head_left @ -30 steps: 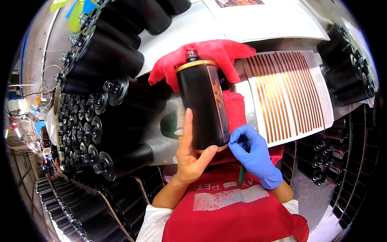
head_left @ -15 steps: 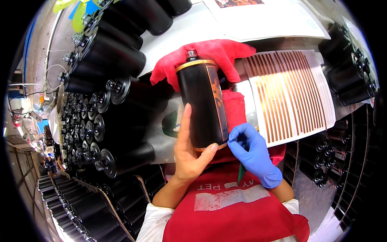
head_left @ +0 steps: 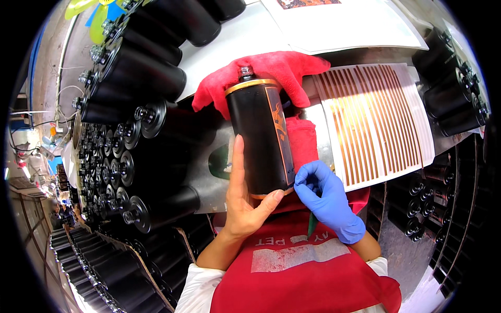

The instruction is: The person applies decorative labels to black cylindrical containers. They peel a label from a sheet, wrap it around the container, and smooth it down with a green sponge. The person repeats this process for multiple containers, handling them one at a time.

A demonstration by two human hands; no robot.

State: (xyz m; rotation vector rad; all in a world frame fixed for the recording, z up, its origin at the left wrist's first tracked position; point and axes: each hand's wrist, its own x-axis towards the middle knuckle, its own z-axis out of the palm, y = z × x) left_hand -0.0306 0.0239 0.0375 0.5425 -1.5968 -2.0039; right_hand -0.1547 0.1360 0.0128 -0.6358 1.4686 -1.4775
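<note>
A black cylindrical bottle (head_left: 255, 135) with a clear neck lies tilted on a red towel (head_left: 219, 86), its neck pointing away from me. A gold band (head_left: 250, 85) rings its shoulder, another circles the near end, and a panel with an orange picture (head_left: 279, 122) runs down its right side. My bare left hand (head_left: 245, 206) grips the near end, forefinger along the left side, thumb at the lower band. My blue-gloved right hand (head_left: 323, 195) pinches at the right edge of that end; what it pinches is hidden. Something thin and green (head_left: 312, 224) pokes out beneath the glove.
A white sheet of gold-brown strips (head_left: 373, 122) lies right of the bottle. A folded red cloth (head_left: 302, 138) sits beside the bottle. Many black bottles (head_left: 141, 73) crowd the left, more (head_left: 454, 99) stand far right. White paper (head_left: 339, 26) covers the table's far part.
The bottle has shifted slightly to the left at its neck end. My left thumb has slid a little lower on the near end. My right hand has stayed nearly still.
</note>
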